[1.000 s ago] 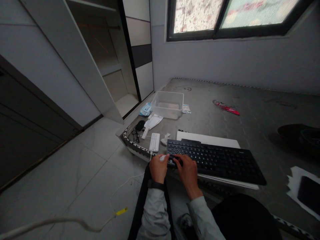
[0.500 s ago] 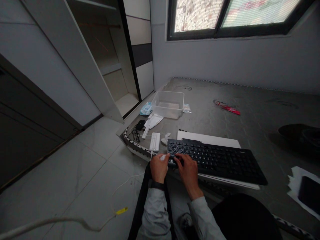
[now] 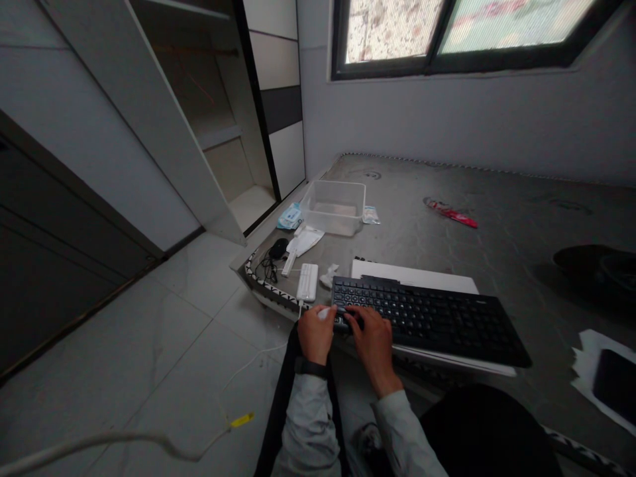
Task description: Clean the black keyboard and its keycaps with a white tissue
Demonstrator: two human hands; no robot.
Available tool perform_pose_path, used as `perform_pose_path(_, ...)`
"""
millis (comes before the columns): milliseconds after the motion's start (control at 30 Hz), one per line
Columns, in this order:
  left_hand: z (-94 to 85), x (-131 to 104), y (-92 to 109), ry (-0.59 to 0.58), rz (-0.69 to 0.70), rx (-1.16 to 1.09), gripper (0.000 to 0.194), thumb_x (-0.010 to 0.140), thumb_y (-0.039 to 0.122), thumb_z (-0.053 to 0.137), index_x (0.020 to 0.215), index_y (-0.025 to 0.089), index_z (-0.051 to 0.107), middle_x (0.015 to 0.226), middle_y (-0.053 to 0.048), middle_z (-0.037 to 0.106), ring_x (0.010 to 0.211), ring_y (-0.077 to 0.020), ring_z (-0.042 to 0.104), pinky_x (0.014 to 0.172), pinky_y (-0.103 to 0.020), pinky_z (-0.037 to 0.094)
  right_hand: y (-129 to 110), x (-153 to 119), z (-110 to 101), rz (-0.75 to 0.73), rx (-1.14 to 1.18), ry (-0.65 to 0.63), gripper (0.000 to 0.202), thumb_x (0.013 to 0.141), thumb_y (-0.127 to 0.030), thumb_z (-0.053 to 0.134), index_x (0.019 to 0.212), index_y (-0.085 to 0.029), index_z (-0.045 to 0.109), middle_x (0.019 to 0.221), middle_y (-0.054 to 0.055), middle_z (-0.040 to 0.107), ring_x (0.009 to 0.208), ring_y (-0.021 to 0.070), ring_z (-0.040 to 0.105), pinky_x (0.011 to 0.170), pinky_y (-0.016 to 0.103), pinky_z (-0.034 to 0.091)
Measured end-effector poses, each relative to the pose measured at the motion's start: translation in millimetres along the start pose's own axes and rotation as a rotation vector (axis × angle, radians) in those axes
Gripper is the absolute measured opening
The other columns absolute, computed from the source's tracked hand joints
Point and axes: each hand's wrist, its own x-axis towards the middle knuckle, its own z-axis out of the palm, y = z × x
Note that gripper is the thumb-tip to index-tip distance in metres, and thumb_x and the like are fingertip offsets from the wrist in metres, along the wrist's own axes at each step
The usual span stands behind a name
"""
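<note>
The black keyboard [image 3: 427, 318] lies on a white board or box [image 3: 417, 275] at the near edge of the grey surface. At its lower left corner, my left hand [image 3: 316, 336] is closed, with a small white piece [image 3: 324, 313] showing between thumb and fingers. My right hand [image 3: 373, 339] rests over the same corner, thumb and forefinger bent together at the keys; whatever they pinch is too small and dark to make out. A crumpled white tissue [image 3: 328, 275] and a white power bank [image 3: 307, 283] with a cable sit just beyond my left hand.
Further back stand a clear plastic bin [image 3: 334, 205], blue packets [image 3: 291, 216], a black mouse [image 3: 279, 248] and a white wrapper [image 3: 305, 240]. A red packet [image 3: 452, 213] lies behind the keyboard. At right is a dark device on white paper [image 3: 586, 358]. A cable hangs at left.
</note>
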Motion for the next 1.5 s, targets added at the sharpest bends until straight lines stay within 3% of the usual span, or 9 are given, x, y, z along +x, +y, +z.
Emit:
perform_pose_path(1167,-0.9,-0.7,1.1,0.022,0.007,-0.065,0.031,0.081,0.048,0.059,0.084,0.02,0.073,0.081,-0.007,0.076,0.072,-0.0172,0.067,0.063,-0.024,0.044,-1.0,3.5,-0.2,0.009,0.039,0.003,0.025,0.088,-0.045,0.054,0.096,-0.028,0.07,0.089,0.001,0.071,0.085,0.019,0.061,0.074,0.031,0.029)
perform_pose_path(1500,-2.1,-0.2,3.2,0.001,-0.001,-0.061,0.031,0.081,0.046,0.06,0.087,0.02,0.076,0.083,-0.009,0.078,0.072,-0.0185,0.068,0.064,-0.025,0.046,1.9,1.6,5.6,0.036,0.078,0.06,0.036,0.087,-0.052,0.051,0.097,-0.023,0.069,0.084,0.004,0.069,0.082,0.0207,0.06,0.074,0.032,0.033)
